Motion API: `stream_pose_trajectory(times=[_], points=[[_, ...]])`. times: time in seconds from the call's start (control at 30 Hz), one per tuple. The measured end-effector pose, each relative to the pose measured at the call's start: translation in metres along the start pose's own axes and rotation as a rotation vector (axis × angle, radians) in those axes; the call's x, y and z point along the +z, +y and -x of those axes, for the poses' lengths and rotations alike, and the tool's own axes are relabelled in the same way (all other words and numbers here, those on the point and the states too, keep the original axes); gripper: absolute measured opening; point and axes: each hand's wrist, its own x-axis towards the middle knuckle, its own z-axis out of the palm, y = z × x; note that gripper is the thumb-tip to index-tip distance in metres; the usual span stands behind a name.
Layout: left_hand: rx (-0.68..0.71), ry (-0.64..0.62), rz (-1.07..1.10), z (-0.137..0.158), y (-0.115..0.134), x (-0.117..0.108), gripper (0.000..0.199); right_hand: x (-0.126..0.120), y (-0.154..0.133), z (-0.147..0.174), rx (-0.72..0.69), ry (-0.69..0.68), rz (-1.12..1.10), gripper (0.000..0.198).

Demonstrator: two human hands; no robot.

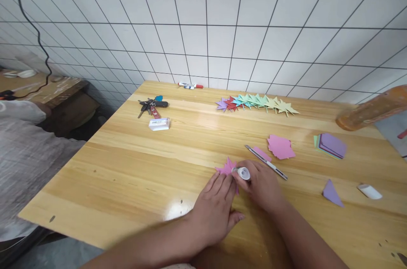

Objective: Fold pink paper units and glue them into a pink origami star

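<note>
Pressing pink leaf [227, 167] to worktop [127, 163] with left fingers [218, 184] extended flat; clamping white tube [243, 173] in right fingers [242, 183]; unable to read print on box [159, 123], marker [188, 85].

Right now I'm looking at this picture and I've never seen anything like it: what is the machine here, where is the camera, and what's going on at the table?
There is no machine, only a person's two bare hands. The single picture comes from a camera worn on that person's head, looking forward and down.

The left hand lies flat over part of a pink paper leaf. The right hand holds a small white tube at the leaf, possibly a glue stick.

Elsewhere on the wooden table are a row of coloured paper leaves, a slim cutter, pink paper pieces, a stack of coloured paper, keys, a marker and a bottle.
</note>
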Motion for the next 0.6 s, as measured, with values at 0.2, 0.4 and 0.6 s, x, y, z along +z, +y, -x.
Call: stream_pose_trajectory(times=[0.2, 0.4, 0.6], points=[[0.007, -0.016, 0.0, 0.0, -0.001, 0.004, 0.065, 0.002, 0.002, -0.002, 0.017, 0.008, 0.015, 0.016], [0.068, 0.015, 0.012, 0.004, -0.011, -0.001, 0.06, 0.002, 0.007, 0.001, 0.066, 0.196, 0.005, 0.019], [0.063, 0.197, 0.175, 0.003, -0.038, -0.02, 0.024, -0.012, 0.012, 0.013, 0.197, 0.361, -0.086, 0.022]])
